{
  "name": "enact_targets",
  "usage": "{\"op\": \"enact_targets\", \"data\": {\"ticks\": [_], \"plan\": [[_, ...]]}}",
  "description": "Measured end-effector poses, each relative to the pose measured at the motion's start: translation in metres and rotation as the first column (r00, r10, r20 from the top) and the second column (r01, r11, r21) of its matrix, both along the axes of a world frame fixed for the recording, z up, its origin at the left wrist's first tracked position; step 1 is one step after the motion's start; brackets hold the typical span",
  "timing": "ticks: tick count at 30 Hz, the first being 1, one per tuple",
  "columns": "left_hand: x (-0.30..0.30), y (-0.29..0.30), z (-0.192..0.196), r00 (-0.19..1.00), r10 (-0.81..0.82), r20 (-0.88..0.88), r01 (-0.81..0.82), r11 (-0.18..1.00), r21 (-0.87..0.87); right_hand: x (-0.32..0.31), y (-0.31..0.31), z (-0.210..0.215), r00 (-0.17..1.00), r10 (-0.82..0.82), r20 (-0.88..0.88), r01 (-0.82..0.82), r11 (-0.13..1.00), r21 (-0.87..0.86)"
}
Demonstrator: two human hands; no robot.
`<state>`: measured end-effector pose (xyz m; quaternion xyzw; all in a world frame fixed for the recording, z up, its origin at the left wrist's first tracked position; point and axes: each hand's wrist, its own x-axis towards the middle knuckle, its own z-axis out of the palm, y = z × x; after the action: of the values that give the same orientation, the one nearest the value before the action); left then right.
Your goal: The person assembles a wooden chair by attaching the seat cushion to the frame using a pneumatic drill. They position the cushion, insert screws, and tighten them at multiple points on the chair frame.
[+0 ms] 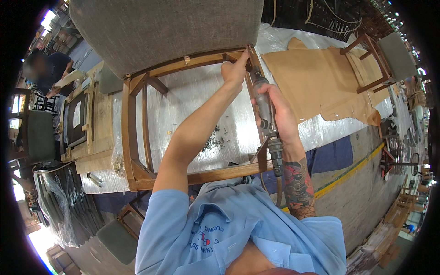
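Observation:
A wooden chair frame [137,137] lies on its back on a plastic-covered workbench [192,101], its grey upholstered panel [165,27] at the far side. My left hand [234,69] presses on the frame's far right corner, fingers against the wood just under the grey fabric. My right hand [280,110] grips a grey pneumatic tool [265,103] whose nose points at that same corner; an air hose [277,183] hangs from its base. Loose staples [214,141] lie on the plastic inside the frame.
Tan leather sheets [321,82] cover the bench to the right, beside another chair [380,59] with a grey seat. Wooden frames [87,123] are stacked at left, where a person [50,68] stands. A grey seat [120,238] sits on the floor below.

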<state>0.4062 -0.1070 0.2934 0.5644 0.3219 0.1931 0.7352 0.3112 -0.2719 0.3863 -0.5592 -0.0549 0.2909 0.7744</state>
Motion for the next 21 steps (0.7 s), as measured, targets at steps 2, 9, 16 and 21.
{"op": "enact_targets", "data": {"ticks": [2, 9, 16, 21], "plan": [[0.0, -0.001, 0.001, 1.0, 0.003, -0.021, -0.003, 1.0, 0.016, 0.003, 0.0, -0.003, 1.0, -0.001, -0.022, 0.001, 1.0, 0.006], [0.004, 0.002, -0.009, 0.999, -0.019, 0.05, 0.019, 1.0, 0.013, 0.013, 0.002, -0.001, 0.999, 0.031, -0.033, -0.029, 0.998, 0.051], [0.02, 0.003, -0.02, 0.999, 0.019, 0.04, -0.02, 0.999, 0.032, 0.029, 0.004, -0.001, 0.997, 0.054, -0.054, -0.049, 0.996, 0.077], [0.005, 0.012, -0.013, 0.99, -0.139, 0.013, 0.138, 0.989, 0.05, 0.04, 0.006, -0.029, 0.97, 0.12, 0.209, -0.088, 0.984, -0.153]]}}
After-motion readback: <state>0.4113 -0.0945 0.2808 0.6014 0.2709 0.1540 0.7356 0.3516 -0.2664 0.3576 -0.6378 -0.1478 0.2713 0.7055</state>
